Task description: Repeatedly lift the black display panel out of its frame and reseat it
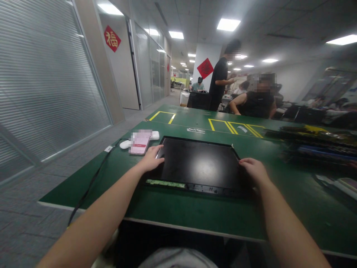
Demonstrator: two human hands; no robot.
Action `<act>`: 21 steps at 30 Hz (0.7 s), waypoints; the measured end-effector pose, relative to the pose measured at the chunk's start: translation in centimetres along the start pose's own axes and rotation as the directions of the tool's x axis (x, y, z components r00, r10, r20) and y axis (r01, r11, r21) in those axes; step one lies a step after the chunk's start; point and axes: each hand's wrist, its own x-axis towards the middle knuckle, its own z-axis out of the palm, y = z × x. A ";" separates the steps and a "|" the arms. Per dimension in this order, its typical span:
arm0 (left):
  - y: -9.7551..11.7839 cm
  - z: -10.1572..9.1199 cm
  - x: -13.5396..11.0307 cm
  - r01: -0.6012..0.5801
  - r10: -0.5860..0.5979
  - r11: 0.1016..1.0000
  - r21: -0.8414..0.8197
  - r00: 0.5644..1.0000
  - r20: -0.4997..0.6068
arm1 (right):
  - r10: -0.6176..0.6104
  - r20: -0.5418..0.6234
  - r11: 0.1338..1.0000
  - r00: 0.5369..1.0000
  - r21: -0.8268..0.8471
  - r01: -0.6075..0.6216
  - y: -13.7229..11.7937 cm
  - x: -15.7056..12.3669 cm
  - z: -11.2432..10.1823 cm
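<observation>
A black flat display panel (192, 158) in a thin dark frame lies in front of me on the green table. Along its near edge runs a narrow green circuit board (166, 184), beside a dark strip with small parts. At the panel's left edge is my left hand (150, 160), its thumb over the screen border and its fingers along the frame. My right hand (255, 171) grips the opposite edge near the far right corner, with the lower fingers partly hidden. A small light tab (232, 146) sticks up at that corner.
Left of the panel, a phone (139, 144) rests against a white stand, with a black cable (96, 175) running off the table (92, 186). Dark stacked parts (315, 147) lie at the right. Yellow tape marks the far side, where people sit and stand beyond.
</observation>
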 end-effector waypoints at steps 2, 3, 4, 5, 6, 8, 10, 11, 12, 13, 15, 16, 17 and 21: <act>0.1 -0.1 -0.3 -0.040 0.040 0.997 0.069 0.999 0.012 | -0.027 0.009 0.999 1.000 -0.031 0.027 -0.3 -0.1 0.0; 0.2 -0.3 -0.5 -0.072 0.071 0.992 0.101 0.997 0.017 | -0.038 0.018 0.998 0.999 -0.040 0.039 -0.3 -0.2 0.0; 0.3 -0.6 -0.7 -0.123 0.119 0.984 0.128 0.992 0.036 | -0.046 0.026 0.998 0.999 -0.044 0.048 -0.3 -0.2 0.0; 0.5 -0.9 -0.8 -0.193 0.184 0.970 0.146 0.981 0.067 | -0.053 0.032 0.997 0.998 -0.046 0.054 -0.2 -0.2 0.0; 0.7 -1.3 -1.0 -0.262 0.247 0.954 0.149 0.963 0.111 | -0.057 0.037 0.997 0.998 -0.047 0.058 -0.2 -0.1 0.0; 1.0 -2.0 -1.4 -0.355 0.325 0.927 0.121 0.922 0.211 | -0.060 0.040 0.997 0.997 -0.048 0.062 0.0 0.0 0.1; 1.4 -2.5 -1.6 -0.409 0.374 0.910 0.064 0.879 0.297 | -0.056 0.043 0.996 0.997 -0.062 0.059 0.1 0.0 0.1; 1.6 -2.8 -1.7 -0.421 0.386 0.906 0.038 0.862 0.329 | -0.054 0.045 0.996 0.998 -0.072 0.057 0.0 0.0 0.1; 1.7 -2.9 -1.8 -0.425 0.392 0.905 0.017 0.849 0.354 | -0.055 0.049 0.995 0.997 -0.080 0.059 0.0 0.0 0.1; 1.8 -3.1 -1.9 -0.424 0.392 0.906 0.003 0.841 0.374 | -0.064 0.053 0.994 0.997 -0.085 0.068 -0.1 -0.1 0.1; 1.9 -3.5 -2.0 -0.414 0.382 0.910 -0.010 0.831 0.404 | -0.106 0.065 0.990 0.992 -0.084 0.111 -0.4 -0.3 0.1; 1.9 -3.6 -2.1 -0.409 0.378 0.912 -0.016 0.826 0.418 | -0.134 0.072 0.987 0.988 -0.082 0.140 -0.5 -0.4 0.2; 1.9 -3.8 -2.1 -0.406 0.376 0.914 -0.024 0.820 0.432 | -0.162 0.083 0.983 0.983 -0.080 0.168 -0.6 -0.6 0.2; 1.5 -4.4 -2.2 -0.390 0.376 0.918 -0.075 0.790 0.484 | -0.216 0.167 0.971 0.962 -0.070 0.230 -1.1 -1.0 0.4</act>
